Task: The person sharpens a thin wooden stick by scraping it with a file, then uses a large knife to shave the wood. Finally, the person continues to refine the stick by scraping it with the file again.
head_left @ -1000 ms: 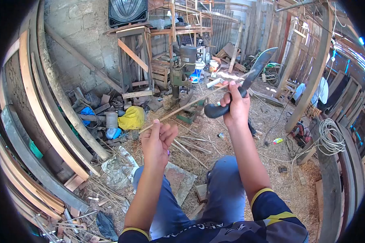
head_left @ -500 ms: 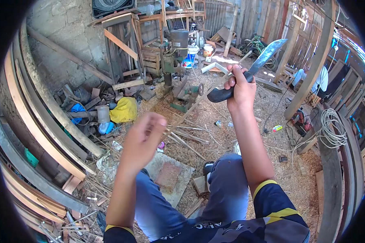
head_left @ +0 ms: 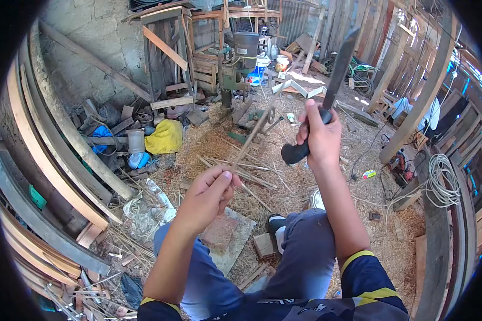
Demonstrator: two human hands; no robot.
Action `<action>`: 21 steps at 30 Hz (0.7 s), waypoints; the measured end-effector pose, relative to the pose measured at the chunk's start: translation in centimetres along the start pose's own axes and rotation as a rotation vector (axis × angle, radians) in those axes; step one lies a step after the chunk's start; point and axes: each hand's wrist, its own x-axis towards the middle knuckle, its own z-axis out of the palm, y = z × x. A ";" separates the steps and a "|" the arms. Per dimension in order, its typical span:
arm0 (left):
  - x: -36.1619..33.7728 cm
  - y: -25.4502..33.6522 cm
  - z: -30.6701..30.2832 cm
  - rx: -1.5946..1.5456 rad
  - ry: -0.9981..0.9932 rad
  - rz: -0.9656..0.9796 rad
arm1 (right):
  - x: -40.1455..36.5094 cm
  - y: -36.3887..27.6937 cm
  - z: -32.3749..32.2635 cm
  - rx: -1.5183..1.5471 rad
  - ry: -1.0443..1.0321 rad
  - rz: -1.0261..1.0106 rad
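My right hand is wrapped round the black handle of a machete, whose blade points up and slightly right. In front of my left knee, my left hand pinches the lower end of a thin strip of wood or bamboo between thumb and fingers. The strip slants up and away to the right, passing left of my right hand with a gap between them. Below, a flat board lies on a pale sheet between my legs.
Wood shavings and loose strips cover the ground. Curved timbers lean on the left; a yellow cloth lies beside scrap. A vise-like machine stands ahead. On the right are a post, coiled cable and a seated person.
My left hand was blurred with fingers apart; now it is closed on the strip's lower end. The strip has come away from my right hand, and the machete has swung more upright.
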 end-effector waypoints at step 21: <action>0.3 -0.4 0.7 -0.272 0.069 -0.002 | -3.3 1.8 0.8 -0.950 -0.705 -0.740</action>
